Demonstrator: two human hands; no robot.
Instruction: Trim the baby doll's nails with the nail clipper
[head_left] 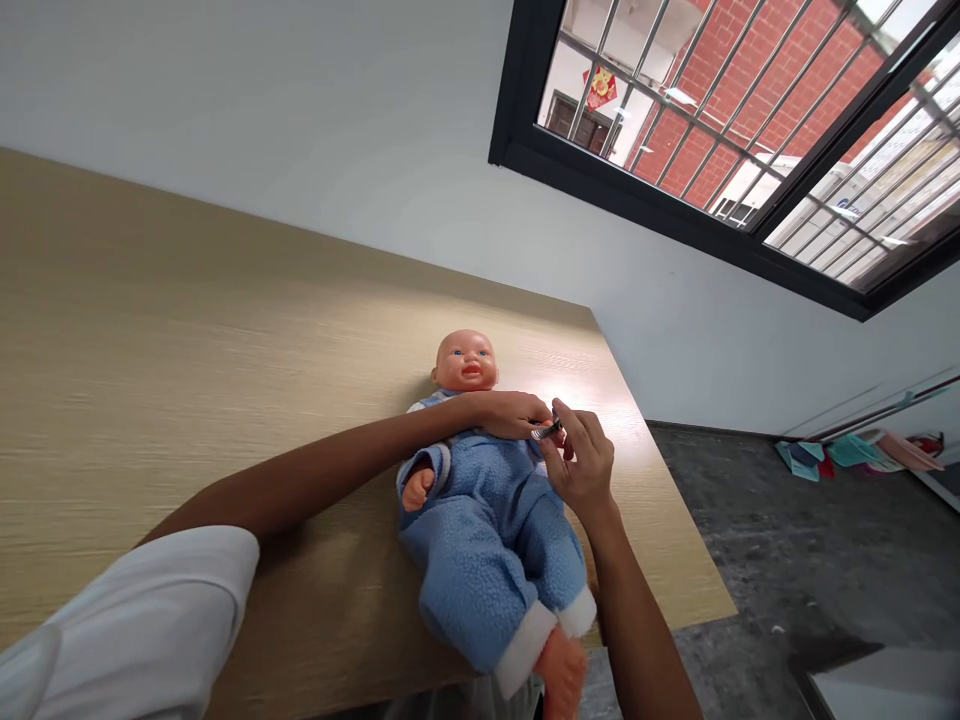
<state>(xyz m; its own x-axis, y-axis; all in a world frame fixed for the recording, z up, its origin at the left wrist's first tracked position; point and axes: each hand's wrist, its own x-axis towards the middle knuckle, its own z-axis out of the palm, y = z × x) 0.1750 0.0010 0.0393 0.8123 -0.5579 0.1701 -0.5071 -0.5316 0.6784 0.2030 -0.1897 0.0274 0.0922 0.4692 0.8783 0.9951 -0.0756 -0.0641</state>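
Pinching a small shiny metal tool [548,430], the right hand [589,460] is at the side of the doll [484,475], by its outstretched arm. The left hand [516,412] reaches across the doll's chest, fingers bent toward that same arm; whether they grip it, I cannot tell. The doll lies face up in blue clothes with white cuffs, one bare foot toward the person. Beneath the doll is a pale wooden table [225,330]; beyond its head rises a white wall [300,120], and up to its right, a dark window frame [675,222].
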